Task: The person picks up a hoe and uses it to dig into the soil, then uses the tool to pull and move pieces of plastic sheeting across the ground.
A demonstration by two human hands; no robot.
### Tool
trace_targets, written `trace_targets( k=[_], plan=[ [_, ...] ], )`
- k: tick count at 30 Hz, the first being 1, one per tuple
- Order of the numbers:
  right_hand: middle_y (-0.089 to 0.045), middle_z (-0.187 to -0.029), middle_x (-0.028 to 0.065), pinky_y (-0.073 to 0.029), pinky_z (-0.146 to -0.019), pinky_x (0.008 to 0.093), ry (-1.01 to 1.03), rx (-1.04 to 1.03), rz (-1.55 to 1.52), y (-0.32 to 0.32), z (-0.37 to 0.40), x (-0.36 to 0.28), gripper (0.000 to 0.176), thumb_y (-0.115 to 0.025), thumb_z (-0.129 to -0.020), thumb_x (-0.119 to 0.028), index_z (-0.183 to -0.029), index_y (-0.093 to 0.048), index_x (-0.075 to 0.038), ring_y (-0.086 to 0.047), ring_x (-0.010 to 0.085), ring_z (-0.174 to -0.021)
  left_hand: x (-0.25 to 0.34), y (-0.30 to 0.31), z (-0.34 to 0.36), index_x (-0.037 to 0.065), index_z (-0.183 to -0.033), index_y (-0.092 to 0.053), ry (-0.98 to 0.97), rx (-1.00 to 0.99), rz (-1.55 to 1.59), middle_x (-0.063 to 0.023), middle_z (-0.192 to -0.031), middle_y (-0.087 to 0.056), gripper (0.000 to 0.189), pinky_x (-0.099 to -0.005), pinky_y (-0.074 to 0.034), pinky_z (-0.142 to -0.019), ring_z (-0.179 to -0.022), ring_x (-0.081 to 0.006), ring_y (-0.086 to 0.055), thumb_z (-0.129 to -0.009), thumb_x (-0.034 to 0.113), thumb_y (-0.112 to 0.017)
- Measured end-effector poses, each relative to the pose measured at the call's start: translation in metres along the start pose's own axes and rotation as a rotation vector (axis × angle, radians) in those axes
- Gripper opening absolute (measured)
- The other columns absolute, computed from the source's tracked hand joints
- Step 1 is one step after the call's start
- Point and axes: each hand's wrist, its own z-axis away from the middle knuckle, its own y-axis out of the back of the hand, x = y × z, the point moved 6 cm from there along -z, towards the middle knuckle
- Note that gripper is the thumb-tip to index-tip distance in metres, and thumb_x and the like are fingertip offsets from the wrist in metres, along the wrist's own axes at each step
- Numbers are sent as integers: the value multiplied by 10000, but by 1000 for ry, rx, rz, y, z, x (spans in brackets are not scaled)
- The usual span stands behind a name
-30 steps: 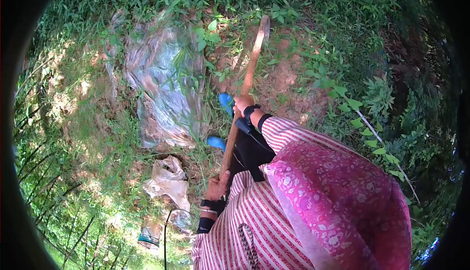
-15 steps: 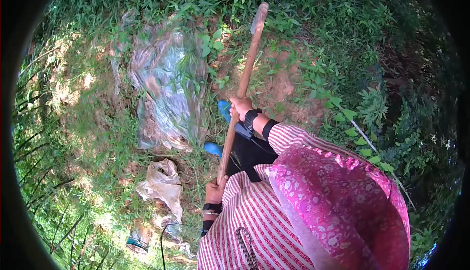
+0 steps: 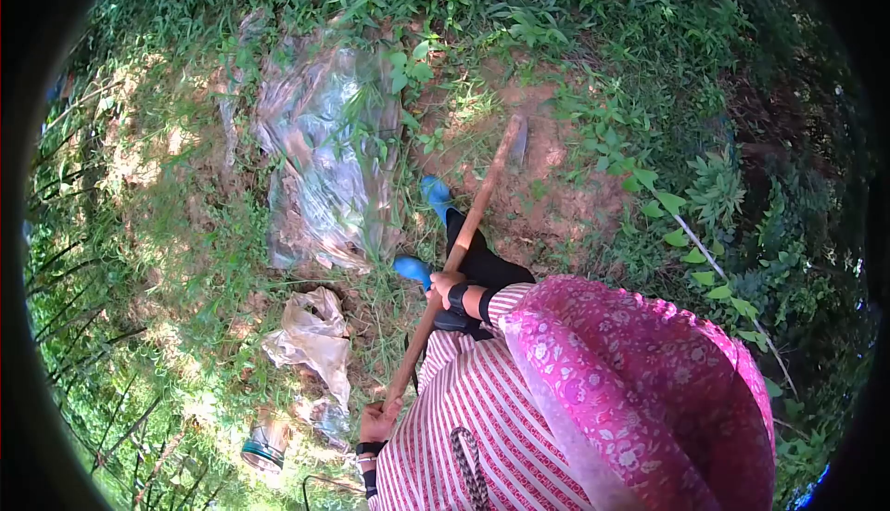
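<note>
A long wooden-handled tool (image 3: 482, 198) slants across the view, its metal blade (image 3: 520, 140) over bare reddish soil at the far end. My right hand (image 3: 445, 287) is wrapped round the middle of the handle, close to my blue-tipped footwear (image 3: 413, 269). Lower down, my left hand (image 3: 375, 422) grips the near end of the same handle beside my striped garment (image 3: 491, 409). Whether the blade touches the soil I cannot tell.
Crumpled clear plastic sheeting (image 3: 329, 154) lies left of the tool. Below it are a pale torn bag (image 3: 311, 339) and a clear container with a dark green rim (image 3: 263, 453). Green plants surround the soil, and a thin stem (image 3: 705, 259) crosses at right.
The tool's blade end has come down and toward me, from the leaves onto the soil area. Both hands have moved down and left with the handle, still gripping it.
</note>
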Motion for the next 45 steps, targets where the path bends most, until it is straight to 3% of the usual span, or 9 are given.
trace_targets(
  k=[5,8,17,21,22,25,29,32,45],
  plan=[
    [-471,-655,68,-462,-497,419,-86,788,516,-65,11,-31,138,-511,-764,-180,-782,-464,-52,-528,252,-557,6,0,-7,-30,-567,-548,-91,37,-101,-16,-429,-435,482,-278,-303,-373,-412,-66,-367,-635,434,-658],
    [-475,-655,40,-443,-505,421,-65,152,-68,-62,-18,-69,91,-497,-767,-171,-771,-446,-96,-516,247,-555,47,-33,-34,-31,-609,-562,-262,96,-118,-36,-457,-450,454,-281,-325,-401,-446,-71,-393,-662,413,-641],
    [-455,-533,31,-401,-380,325,277,550,631,-121,-70,-235,141,-540,-734,-160,-656,-446,-91,-484,178,-431,188,-108,-84,-43,-625,-550,-381,-32,-100,-49,-464,-452,414,-299,-346,-411,-446,-90,-394,-718,358,-599],
    [-511,-509,62,-415,-365,358,254,850,933,-96,-43,-185,130,-519,-721,-123,-623,-486,-44,-531,225,-421,137,-90,-55,-18,-581,-525,-136,-197,-15,-33,-452,-447,407,-265,-318,-382,-423,-76,-402,-741,354,-568],
    [-516,-572,65,-413,-374,359,78,773,945,-81,-28,-151,143,-601,-699,-149,-714,-493,-57,-528,201,-467,128,-79,-36,-7,-579,-527,-526,-115,-186,-16,-450,-448,406,-252,-314,-381,-432,-68,-412,-736,365,-569],
    [-516,-561,93,-451,-412,341,469,45,952,-33,-21,-54,144,-627,-651,-65,-710,-503,-25,-527,226,-449,-42,-49,-26,-9,-585,-532,-6,-157,156,-32,-504,-502,391,-245,-313,-397,-463,-65,-419,-724,350,-601],
    [-463,-574,65,-440,-439,351,-163,671,617,-63,12,-39,104,-546,-705,-110,-639,-492,-49,-500,215,-454,-121,-34,-3,-5,-562,-539,-345,97,337,-6,-485,-478,338,-237,-315,-402,-471,-55,-401,-657,285,-681],
    [-446,-558,48,-423,-419,361,116,262,915,-52,-40,-92,107,-543,-707,-114,-642,-473,-67,-486,207,-443,65,-54,-3,-3,-609,-577,26,87,-36,-16,-478,-470,299,-255,-333,-416,-469,-58,-407,-668,283,-640],
    [-464,-521,55,-397,-358,327,244,580,586,-115,-95,-253,142,-535,-713,-152,-638,-471,-50,-491,197,-411,211,-115,-100,-18,-651,-550,-300,-4,-238,-138,-479,-482,482,-342,-379,-436,-426,-226,-470,-717,458,-541]
  ],
)
